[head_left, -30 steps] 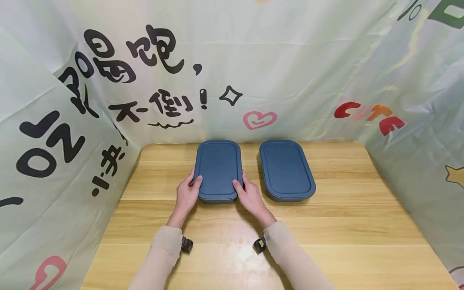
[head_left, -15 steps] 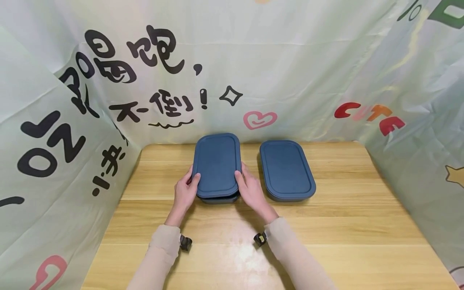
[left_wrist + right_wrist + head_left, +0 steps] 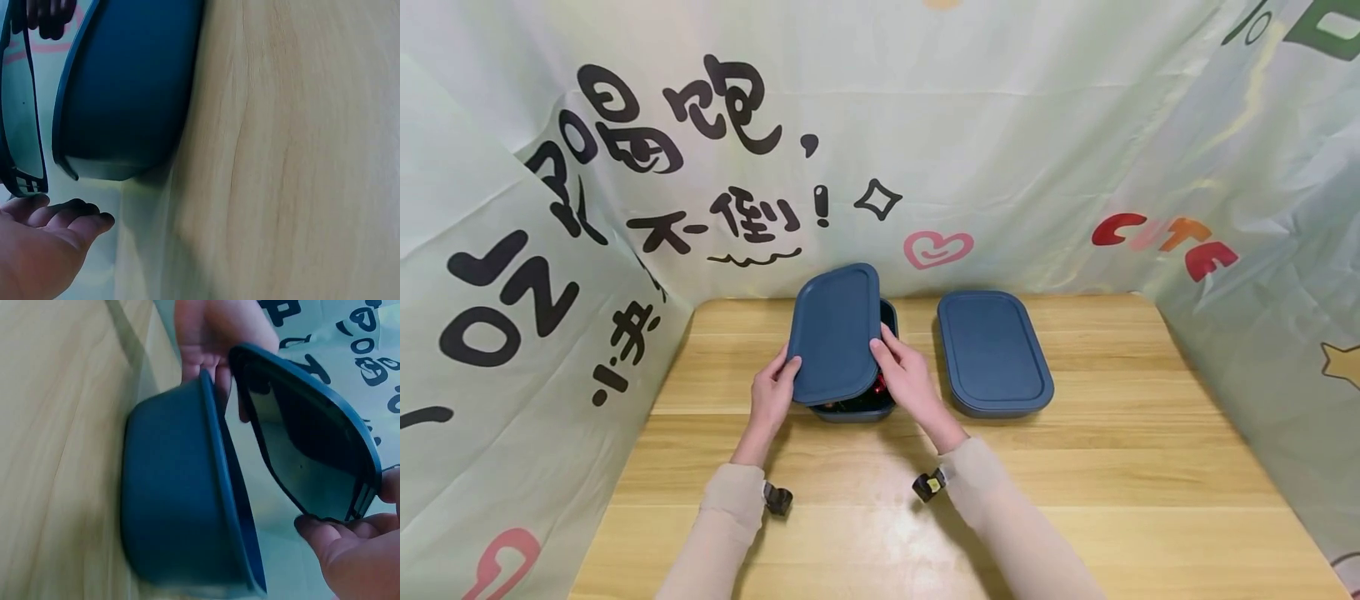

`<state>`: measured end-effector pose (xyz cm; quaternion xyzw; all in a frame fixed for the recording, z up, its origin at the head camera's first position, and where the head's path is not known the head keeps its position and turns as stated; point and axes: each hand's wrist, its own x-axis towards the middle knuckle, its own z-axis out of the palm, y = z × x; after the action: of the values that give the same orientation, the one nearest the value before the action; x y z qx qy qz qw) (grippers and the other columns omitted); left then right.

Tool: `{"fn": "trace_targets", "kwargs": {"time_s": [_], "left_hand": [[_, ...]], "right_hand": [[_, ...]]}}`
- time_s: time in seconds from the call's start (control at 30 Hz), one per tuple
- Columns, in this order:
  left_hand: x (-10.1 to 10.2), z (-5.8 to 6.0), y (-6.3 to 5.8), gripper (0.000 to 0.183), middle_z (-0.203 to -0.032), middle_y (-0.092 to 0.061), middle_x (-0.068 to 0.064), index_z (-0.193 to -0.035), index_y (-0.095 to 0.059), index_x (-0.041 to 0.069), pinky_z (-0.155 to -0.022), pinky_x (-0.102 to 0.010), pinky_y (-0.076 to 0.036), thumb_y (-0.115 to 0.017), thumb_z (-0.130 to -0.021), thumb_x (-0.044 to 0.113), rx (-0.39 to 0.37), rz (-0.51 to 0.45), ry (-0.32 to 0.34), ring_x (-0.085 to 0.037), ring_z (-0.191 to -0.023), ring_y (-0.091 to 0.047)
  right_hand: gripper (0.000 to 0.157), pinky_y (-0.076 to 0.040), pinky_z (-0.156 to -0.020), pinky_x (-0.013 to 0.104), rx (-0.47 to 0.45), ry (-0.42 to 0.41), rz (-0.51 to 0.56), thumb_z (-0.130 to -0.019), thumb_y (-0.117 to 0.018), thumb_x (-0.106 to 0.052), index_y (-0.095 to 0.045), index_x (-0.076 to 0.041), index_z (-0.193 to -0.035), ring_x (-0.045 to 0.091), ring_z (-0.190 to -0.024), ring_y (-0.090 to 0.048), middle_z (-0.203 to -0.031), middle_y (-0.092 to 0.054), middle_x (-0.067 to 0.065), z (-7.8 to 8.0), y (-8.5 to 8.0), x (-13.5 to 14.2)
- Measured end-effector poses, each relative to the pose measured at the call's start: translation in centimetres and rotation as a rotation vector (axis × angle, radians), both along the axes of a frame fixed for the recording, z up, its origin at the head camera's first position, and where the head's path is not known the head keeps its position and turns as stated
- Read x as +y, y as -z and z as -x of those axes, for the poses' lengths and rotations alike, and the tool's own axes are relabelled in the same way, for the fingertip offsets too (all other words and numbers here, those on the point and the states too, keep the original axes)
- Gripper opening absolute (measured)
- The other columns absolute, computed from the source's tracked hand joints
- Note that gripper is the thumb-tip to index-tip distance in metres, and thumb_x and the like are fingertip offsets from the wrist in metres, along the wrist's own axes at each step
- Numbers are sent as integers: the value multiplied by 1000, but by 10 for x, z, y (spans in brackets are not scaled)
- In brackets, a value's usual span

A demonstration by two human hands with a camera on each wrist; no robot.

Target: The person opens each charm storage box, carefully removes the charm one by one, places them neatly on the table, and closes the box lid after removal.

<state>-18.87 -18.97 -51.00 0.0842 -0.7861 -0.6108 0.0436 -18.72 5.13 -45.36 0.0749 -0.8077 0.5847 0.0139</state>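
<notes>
A dark blue rectangular lid (image 3: 835,333) hangs tilted above its food container (image 3: 853,416), shifted to the left of it. My left hand (image 3: 772,390) pinches the lid at its near left side, thumb on top. On the opposite edge, my right hand (image 3: 912,377) holds it with the thumb on top and fingers underneath. Part of the container's dark inside shows past the lid, with something shiny and red (image 3: 880,383) in it. The right wrist view shows the lid's underside (image 3: 312,437) apart from the container's rim (image 3: 219,450).
A second blue container (image 3: 996,354) with its lid on stands to the right on the wooden table (image 3: 880,517). Behind and beside the table hangs a pale curtain (image 3: 1015,150) printed with writing and drawings.
Both hands have lifted the lid off the left container and moved it up and left, tilting it. The container's inside has come into view; the right container has stayed put.
</notes>
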Motion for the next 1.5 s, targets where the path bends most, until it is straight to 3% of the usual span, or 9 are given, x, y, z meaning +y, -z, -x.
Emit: {"fn": "trace_targets", "kwargs": {"time_s": [0.1, 0.17, 0.23, 0.33, 0.67, 0.93, 1.03, 1.17, 1.5], "left_hand": [[-4, 0, 1, 57, -167, -42, -11, -161, -45, 16, -126, -46, -35, -55, -110, 39, -21, -39, 3, -28, -157, -37], [-6, 0, 2, 58, -168, -40, -10, -162, -44, 17, -128, -46, -33, -54, -110, 40, -42, -56, 5, -28, -158, -35], [-8, 0, 4, 58, -169, -38, -10, -162, -43, 17, -129, -46, -30, -54, -110, 39, -63, -73, 5, -29, -159, -33], [-10, 1, 5, 57, -169, -38, -10, -163, -42, 18, -129, -46, -29, -53, -110, 38, -93, -79, -5, -30, -159, -33], [-15, 6, -2, 58, -162, -48, -18, -163, -42, 15, -124, -50, -39, -54, -110, 34, -100, 37, 33, -36, -151, -46], [-7, 23, -48, 49, -146, -64, -20, -152, -59, 11, -109, -51, -53, -59, -108, 33, 99, 324, 54, -37, -132, -65], [2, 30, -70, 45, -142, -68, -16, -145, -66, 10, -105, -51, -55, -61, -108, 35, 108, 370, 90, -35, -128, -68], [15, 38, -91, 44, -135, -72, -16, -138, -72, 10, -104, -51, -56, -64, -106, 38, 101, 388, 122, -35, -125, -69], [28, 52, -110, 43, -121, -79, -14, -127, -78, 9, -100, -49, -56, -72, -99, 41, 107, 456, 92, -34, -120, -71]], "right_hand": [[53, -47, -116, 45, 12, -9, 37, -111, -55, -33, -49, -8, -157, 28, -138, -60, -159, -52, 12, 0, -2, -7], [52, -56, -99, 36, 20, -8, 65, -110, -57, -30, -50, -7, -156, 25, -108, -73, -141, -69, 16, 0, -2, -12], [51, -55, -79, 28, 17, -10, 113, -110, -58, -27, -51, -4, -155, 18, -77, -68, -105, -78, 15, 0, -3, -16], [50, -45, -59, 21, -6, -7, 210, -108, -61, -21, -52, -2, -154, 8, -53, -48, -67, -59, 7, -1, -3, -24], [52, -57, -68, 18, -57, -28, 331, -108, -61, -20, -50, -3, -156, 3, -71, -69, -131, -73, 21, -3, -6, -37], [50, -55, -72, 17, -34, -15, 256, -107, -63, -22, -54, -4, -153, 7, -88, -75, -136, -69, 17, -5, -1, -45], [51, -60, -91, 25, -24, -14, 244, -107, -63, -23, -55, -3, -152, 16, -120, -71, -136, -69, 16, -6, -1, -49], [51, -57, -101, 39, -16, -15, 233, -107, -63, -24, -55, -2, -152, 26, -126, -68, -136, -69, 16, -8, -1, -55], [50, -57, -102, 39, -4, -5, 176, -105, -64, -25, -58, -4, -150, 22, -129, -67, -142, -66, 15, -16, -3, -72]]}}
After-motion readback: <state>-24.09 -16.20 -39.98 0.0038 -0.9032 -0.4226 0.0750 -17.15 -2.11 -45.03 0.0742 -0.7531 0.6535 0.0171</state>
